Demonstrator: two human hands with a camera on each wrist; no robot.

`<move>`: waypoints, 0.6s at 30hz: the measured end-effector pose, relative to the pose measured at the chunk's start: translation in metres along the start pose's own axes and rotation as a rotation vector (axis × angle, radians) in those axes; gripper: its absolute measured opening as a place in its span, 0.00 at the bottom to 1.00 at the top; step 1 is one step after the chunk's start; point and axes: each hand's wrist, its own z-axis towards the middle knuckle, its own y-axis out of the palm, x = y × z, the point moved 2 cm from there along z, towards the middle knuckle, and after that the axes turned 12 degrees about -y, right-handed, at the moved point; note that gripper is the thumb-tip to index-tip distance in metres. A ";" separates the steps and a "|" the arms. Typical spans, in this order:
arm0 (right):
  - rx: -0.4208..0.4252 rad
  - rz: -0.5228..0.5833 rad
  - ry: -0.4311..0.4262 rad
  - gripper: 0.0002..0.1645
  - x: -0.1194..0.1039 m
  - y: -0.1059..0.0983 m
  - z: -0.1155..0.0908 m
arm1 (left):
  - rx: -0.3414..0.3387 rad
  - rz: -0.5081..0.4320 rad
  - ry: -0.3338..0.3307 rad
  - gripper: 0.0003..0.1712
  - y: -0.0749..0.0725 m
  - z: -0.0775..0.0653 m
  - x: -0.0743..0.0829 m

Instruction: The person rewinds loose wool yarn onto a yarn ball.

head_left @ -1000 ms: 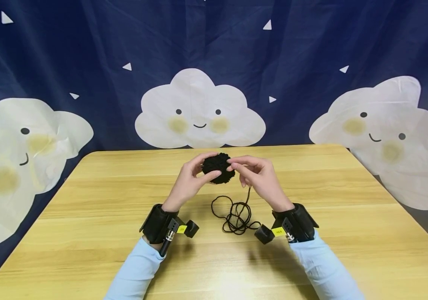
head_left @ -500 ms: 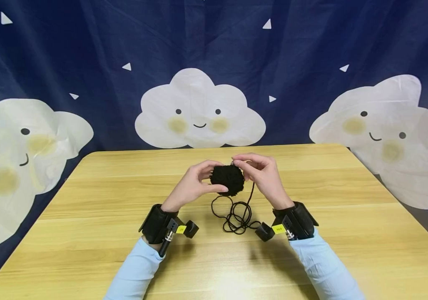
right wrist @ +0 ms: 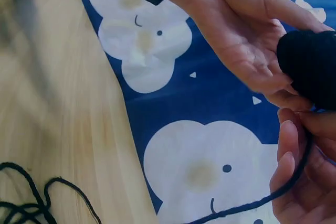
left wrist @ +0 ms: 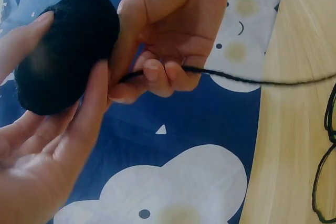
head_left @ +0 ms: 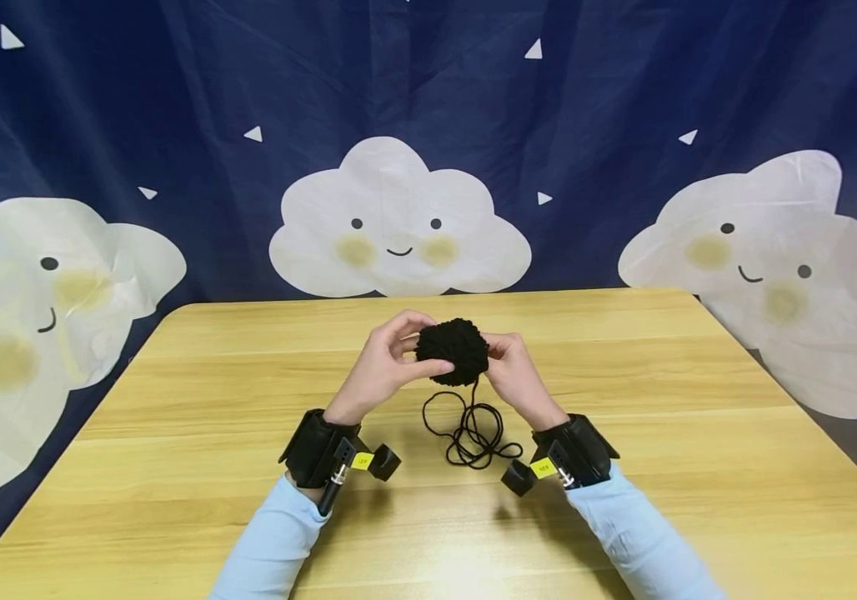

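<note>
A black ball of yarn (head_left: 453, 352) is held above the table between the thumb and fingers of my left hand (head_left: 382, 367). Close against its right side is my right hand (head_left: 517, 375), its fingertips partly hidden behind the ball in the head view. The left wrist view shows a black yarn strand (left wrist: 236, 80) passing through the curled fingers of the right hand (left wrist: 173, 30). From there the strand runs down to a loose tangle of yarn (head_left: 473, 433) on the tabletop. In the right wrist view the strand also lies across the right fingers (right wrist: 294, 177).
The wooden table (head_left: 173, 467) extends around both arms. Behind its far edge hangs a dark blue curtain (head_left: 211, 83) printed with smiling clouds. Black wrist mounts with cameras sit on both forearms, near the yarn tangle.
The right hand has gone from the ball's upper right edge, down and left to behind its right side. The left hand has shifted the ball rightward, then slightly back up.
</note>
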 end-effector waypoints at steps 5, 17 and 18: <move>-0.003 -0.023 0.039 0.09 -0.001 0.007 -0.001 | 0.043 -0.052 0.012 0.23 -0.001 -0.001 0.002; -0.161 0.058 0.016 0.11 -0.005 0.018 -0.007 | 0.221 -0.079 -0.042 0.23 -0.002 -0.001 0.003; -0.177 0.053 0.024 0.11 -0.006 0.018 -0.007 | 0.240 -0.076 -0.040 0.22 -0.003 0.000 0.003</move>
